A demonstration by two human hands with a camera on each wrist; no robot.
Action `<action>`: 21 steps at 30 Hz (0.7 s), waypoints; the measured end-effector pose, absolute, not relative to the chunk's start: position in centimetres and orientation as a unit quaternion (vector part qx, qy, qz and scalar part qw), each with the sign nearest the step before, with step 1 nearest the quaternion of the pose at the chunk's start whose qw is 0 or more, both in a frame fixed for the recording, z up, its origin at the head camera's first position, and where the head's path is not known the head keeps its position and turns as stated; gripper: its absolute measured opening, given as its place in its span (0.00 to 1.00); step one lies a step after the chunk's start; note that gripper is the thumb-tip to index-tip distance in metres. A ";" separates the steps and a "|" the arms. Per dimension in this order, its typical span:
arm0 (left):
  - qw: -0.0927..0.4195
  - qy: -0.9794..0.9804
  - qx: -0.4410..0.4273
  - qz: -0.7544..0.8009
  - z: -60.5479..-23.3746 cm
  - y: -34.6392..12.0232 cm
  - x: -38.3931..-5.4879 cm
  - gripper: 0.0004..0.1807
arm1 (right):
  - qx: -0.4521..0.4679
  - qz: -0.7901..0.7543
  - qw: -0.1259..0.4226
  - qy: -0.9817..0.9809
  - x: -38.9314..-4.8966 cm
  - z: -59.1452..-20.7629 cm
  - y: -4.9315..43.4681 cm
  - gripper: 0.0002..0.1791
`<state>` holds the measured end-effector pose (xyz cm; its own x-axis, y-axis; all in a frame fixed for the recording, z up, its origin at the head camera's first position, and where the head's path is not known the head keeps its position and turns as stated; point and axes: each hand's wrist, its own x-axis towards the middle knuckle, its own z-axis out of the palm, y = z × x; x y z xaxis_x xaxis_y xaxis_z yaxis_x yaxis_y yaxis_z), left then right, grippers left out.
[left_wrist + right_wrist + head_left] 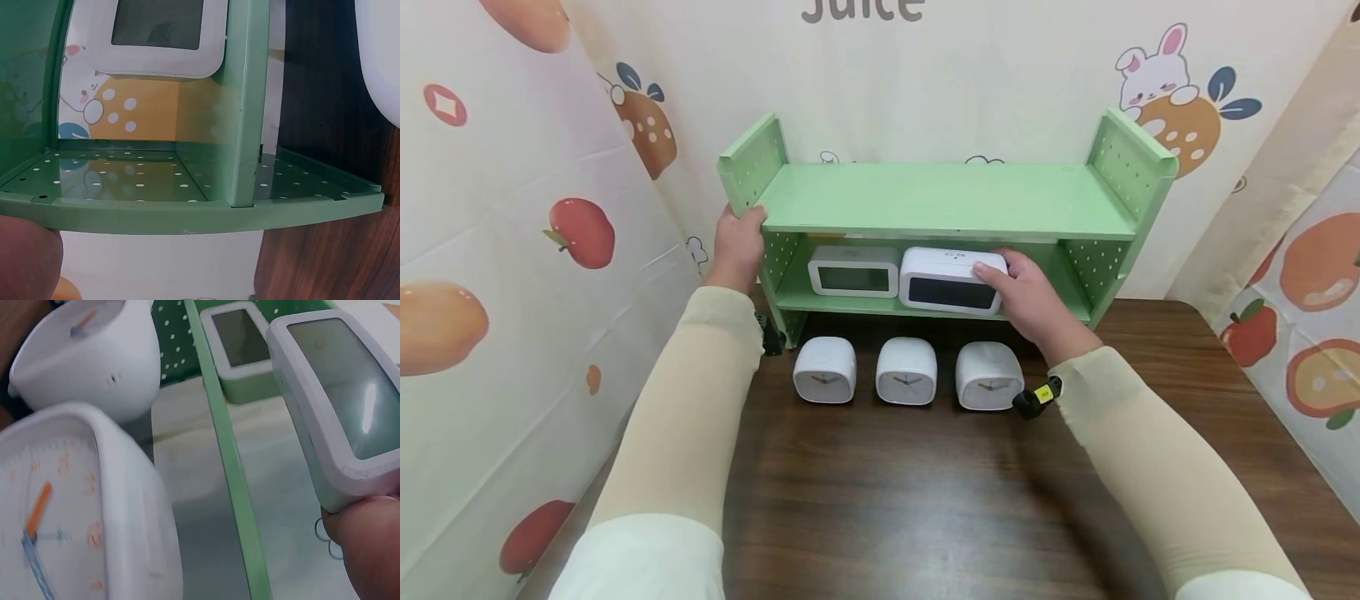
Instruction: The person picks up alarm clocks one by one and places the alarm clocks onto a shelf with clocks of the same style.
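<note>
1. The printed cloth (1015,83) is hung behind and beside everything; it forms the backdrop.
2. The dark wooden counter (880,517) is spread beneath the rest; the load is borne by it.
3. The green rack (925,196) is stood upright at the counter's back, probably so that its front can be reached; a lower shelf (797,298) is set under its upper board.
4. The left hand (737,246) is placed at the left side panel (751,162); the panel's front edge is gripped by its fingers, partly hidden, and the rack is presumably steadied thus against a push.
5. The right hand (1026,287) is brought to the right end of the front digital clock (951,279); that end is gripped, thumb over the top front, fingers partly hidden behind, likely so that the clock's face is left unobstructed.
6. The front digital clock is held at the lower shelf's front, its dark screen turned outward; whether its base touches the shelf cannot be told.
7. The rear digital clock (853,273) is set farther back on the lower shelf, toward the left; its screen is likewise faced forward, seemingly for matching display.
8. Three small clocks, left (825,371), middle (907,372) and right (989,377), are lined up apart on the counter before the rack, dials forward, perhaps for easy reach.
</note>
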<state>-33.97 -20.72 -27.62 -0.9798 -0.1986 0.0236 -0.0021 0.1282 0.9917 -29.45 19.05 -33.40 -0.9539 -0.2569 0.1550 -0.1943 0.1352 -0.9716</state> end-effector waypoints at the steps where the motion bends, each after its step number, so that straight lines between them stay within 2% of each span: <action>1: 0.075 -0.747 0.067 -0.657 -27.6 -20.7 -34.0 0.28 | -0.149 -0.636 0.024 0.757 -29.7 -33.4 19.2 0.32; 12: 0.075 -0.757 0.063 -0.647 -27.7 -20.5 -34.1 0.28 | -0.123 -0.602 0.024 0.788 -31.3 -33.4 20.9 0.42; 21: 0.088 -0.755 0.064 -0.646 -28.0 -20.8 -34.3 0.28 | -0.099 -0.584 0.036 0.805 -32.0 -33.2 22.2 0.44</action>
<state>-34.29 -20.76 -27.99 -0.9766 -0.2092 0.0502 0.0172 0.1568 0.9875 -31.97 22.18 -33.22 -0.9778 -0.2015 0.0584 -0.1182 0.2991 -0.9469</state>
